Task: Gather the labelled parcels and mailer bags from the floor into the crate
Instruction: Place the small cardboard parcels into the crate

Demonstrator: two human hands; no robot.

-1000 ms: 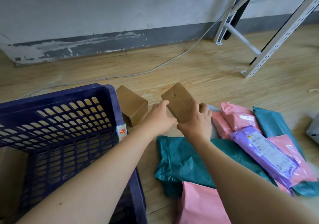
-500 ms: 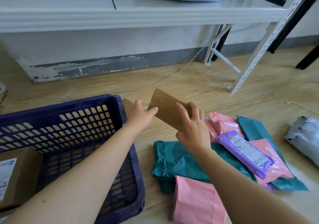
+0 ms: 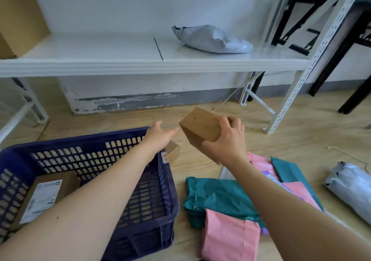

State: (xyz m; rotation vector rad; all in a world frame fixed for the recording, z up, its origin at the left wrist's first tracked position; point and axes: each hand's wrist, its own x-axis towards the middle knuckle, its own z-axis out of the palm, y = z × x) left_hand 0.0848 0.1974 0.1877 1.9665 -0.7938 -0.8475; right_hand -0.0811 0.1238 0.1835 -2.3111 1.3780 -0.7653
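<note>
My right hand is closed around a small brown box, fingers over its far end and thumb under the near edge, holding it tilted in the air above the floor. My left hand is open with fingers spread, holding nothing, just left of the box and above the far right corner of the blue crate. The crate sits on the floor at left and contains one labelled cardboard parcel. A second small brown box lies on the floor, touching the crate's outer right wall. To the right lie teal mailer bags, pink mailer bags and a grey bag. Another grey bag rests on the white shelf.
</note>
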